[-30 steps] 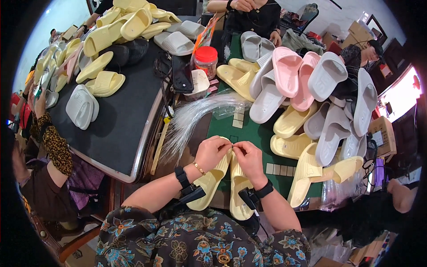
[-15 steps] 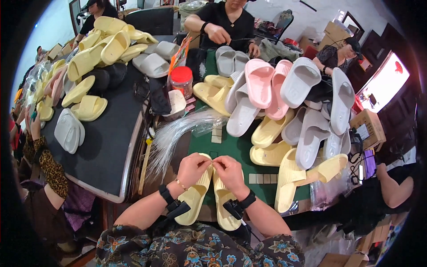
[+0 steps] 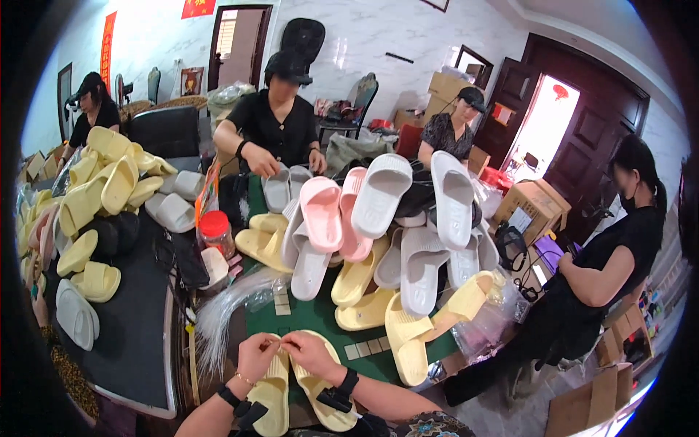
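A pair of pale yellow slippers lies side by side close in front of me, the left slipper (image 3: pixel 269 411) and the right slipper (image 3: pixel 333 416). Above their far ends, my left hand (image 3: pixel 255 355) and my right hand (image 3: pixel 313 355) meet with fingertips pinched together. Whatever is between the fingers is too small or hidden to make out. Both wrists wear black straps with small devices. Beneath lies a green mat (image 3: pixel 302 317), with a row of small pale squares (image 3: pixel 368 347) to the right of my hands. A bundle of clear thin strands (image 3: pixel 222 317) spreads to the left.
Grey, pink and yellow slippers pile up ahead, including a pink slipper (image 3: pixel 320 215) and a grey slipper (image 3: pixel 422 269). A red-lidded jar (image 3: pixel 216 231) stands left of them. More slippers cover the black table (image 3: pixel 138 328). Several people are around; one person (image 3: pixel 611 269) stands at right.
My view has tilted up and turned right, bringing more of the room and the standing person into sight. My hands stay pinched together over the yellow slippers.
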Motion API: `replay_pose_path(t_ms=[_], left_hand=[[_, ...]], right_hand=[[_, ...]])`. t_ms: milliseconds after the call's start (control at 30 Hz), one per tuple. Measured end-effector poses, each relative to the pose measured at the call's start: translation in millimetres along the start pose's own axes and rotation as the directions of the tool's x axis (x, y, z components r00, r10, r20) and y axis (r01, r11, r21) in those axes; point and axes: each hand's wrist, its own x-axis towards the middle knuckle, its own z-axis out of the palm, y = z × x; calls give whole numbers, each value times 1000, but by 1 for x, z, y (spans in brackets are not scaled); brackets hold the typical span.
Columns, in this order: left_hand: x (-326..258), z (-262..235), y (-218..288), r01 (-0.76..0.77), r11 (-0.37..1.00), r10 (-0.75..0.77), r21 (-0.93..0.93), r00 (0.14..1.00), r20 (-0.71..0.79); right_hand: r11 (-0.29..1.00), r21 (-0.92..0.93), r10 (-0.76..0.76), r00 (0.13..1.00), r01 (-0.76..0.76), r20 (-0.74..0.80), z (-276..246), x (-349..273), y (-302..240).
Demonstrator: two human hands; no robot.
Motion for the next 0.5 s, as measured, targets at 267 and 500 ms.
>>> replay_pose_path(t_ms=[267, 500], left_hand=[[5, -2, -12, 60, 998, -60, -27, 998, 15], [10, 2, -18, 119, 972, -118, -200, 993, 19]], right_hand=[[997, 20, 74, 997, -74, -16, 4, 1, 12], [999, -30, 28, 997, -31, -74, 2, 8, 4]])
